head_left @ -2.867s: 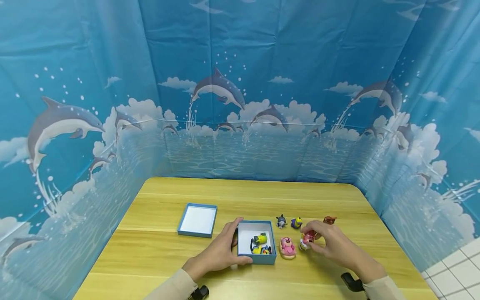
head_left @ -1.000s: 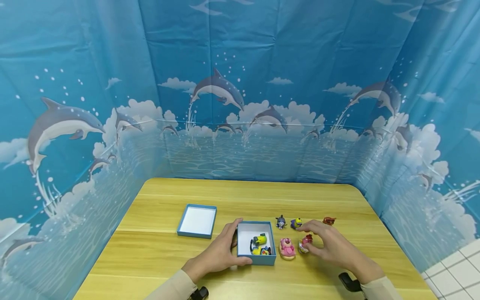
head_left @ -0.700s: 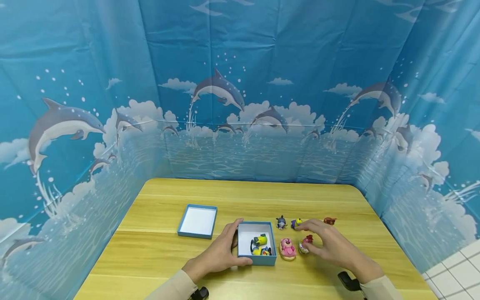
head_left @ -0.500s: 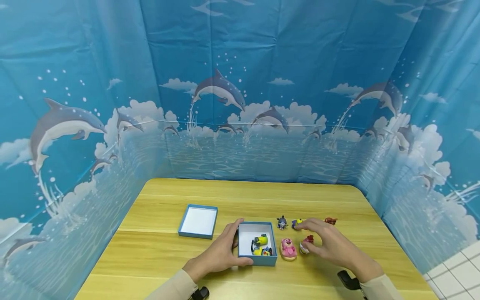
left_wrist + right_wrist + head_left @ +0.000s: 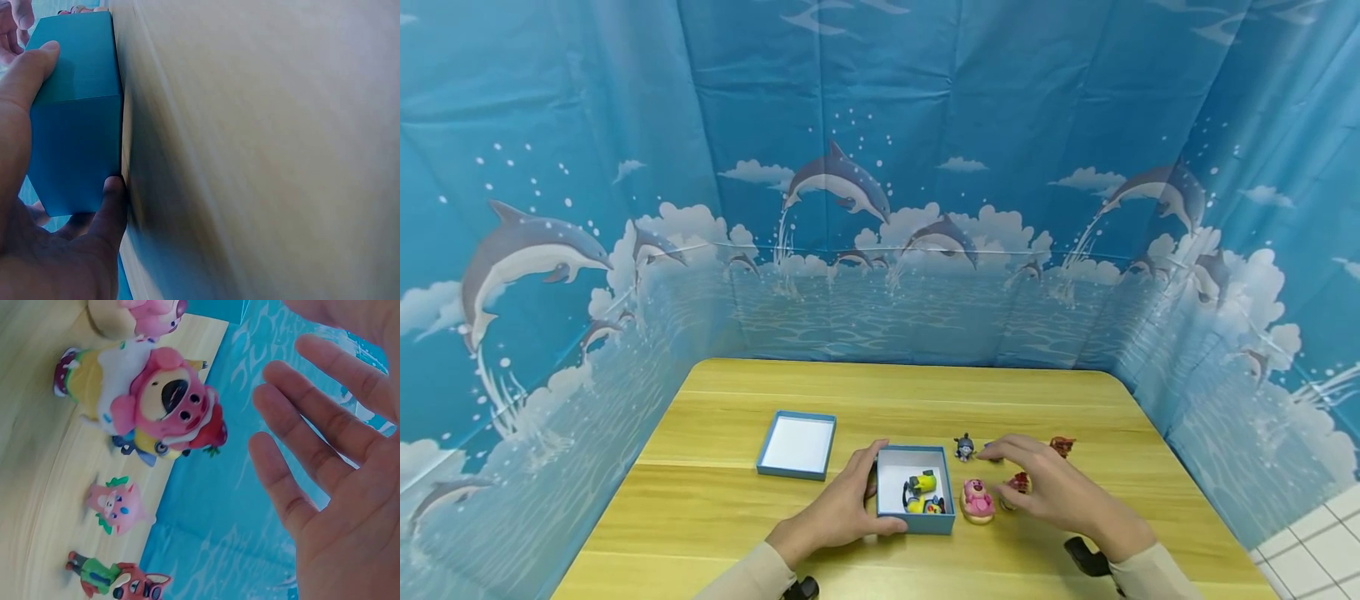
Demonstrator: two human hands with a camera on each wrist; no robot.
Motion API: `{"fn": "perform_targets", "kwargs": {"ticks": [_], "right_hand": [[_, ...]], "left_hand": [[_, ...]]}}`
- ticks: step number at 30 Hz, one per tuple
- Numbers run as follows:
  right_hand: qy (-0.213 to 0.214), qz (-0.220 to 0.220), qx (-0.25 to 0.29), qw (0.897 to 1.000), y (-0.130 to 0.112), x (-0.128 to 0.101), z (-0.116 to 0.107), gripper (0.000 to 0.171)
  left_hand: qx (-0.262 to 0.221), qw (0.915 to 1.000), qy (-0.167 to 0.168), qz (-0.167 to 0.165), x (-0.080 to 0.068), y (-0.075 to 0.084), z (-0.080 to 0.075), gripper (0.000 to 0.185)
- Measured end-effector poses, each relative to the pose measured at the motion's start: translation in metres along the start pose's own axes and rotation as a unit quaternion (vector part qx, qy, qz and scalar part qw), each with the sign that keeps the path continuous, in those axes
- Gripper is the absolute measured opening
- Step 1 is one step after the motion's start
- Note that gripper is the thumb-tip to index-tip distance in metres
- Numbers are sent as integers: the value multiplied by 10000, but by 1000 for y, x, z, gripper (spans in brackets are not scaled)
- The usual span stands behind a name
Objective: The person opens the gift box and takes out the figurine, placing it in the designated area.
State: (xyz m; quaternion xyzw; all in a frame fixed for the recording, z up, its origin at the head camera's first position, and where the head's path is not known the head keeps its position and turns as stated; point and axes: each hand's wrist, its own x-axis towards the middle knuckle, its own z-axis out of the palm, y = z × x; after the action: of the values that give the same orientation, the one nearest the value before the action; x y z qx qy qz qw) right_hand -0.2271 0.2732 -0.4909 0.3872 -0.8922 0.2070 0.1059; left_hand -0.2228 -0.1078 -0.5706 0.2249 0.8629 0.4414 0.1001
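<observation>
The box (image 5: 928, 523) sits on the table (image 5: 715, 517), two figures (image 5: 922, 482) (image 5: 934, 506), both partly yellow, inside it. At the box's near left corner is the left hand (image 5: 842, 500), its grip closed on the box: thumb along the near wall, fingers at the left wall. To the right of the box hangs the right hand (image 5: 1060, 492), its grip loose and wide, fingers extended, holding nothing. Nearest that hand is the hat bear (image 5: 169, 397), well right of the box; the plain bear (image 5: 977, 500) is just right of the box. Beyond the box to its right are the grey figure (image 5: 964, 447) and, farther right, the fox (image 5: 131, 587). The lid (image 5: 797, 442) lies left of and beyond the box.
</observation>
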Motion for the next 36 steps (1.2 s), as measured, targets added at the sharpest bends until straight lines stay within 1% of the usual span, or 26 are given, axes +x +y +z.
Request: {"fn": "perform_targets", "kwargs": {"ticks": [5, 16, 21, 27, 32, 36], "right_hand": [[-101, 21, 73, 9999, -6, 6, 1, 45], [34, -367, -73, 9993, -9, 13, 10, 45], [-148, -280, -17, 9995, -15, 17, 10, 44], [-260, -163, -129, 9994, -21, 22, 13, 42], [-233, -419, -28, 9988, -22, 27, 17, 41], [-257, -634, 77, 9976, -25, 31, 20, 42]], "left_hand": [[-32, 10000, 7, 17, 0, -1, 1, 127], [-161, 9999, -31, 19, 0, -1, 1, 127], [-219, 9998, -19, 27, 0, -1, 1, 127], [-30, 9999, 54, 83, 1, -2, 1, 129], [-15, 9999, 63, 93, 1, -2, 1, 129], [-118, 9999, 23, 66, -1, -1, 2, 127]]}}
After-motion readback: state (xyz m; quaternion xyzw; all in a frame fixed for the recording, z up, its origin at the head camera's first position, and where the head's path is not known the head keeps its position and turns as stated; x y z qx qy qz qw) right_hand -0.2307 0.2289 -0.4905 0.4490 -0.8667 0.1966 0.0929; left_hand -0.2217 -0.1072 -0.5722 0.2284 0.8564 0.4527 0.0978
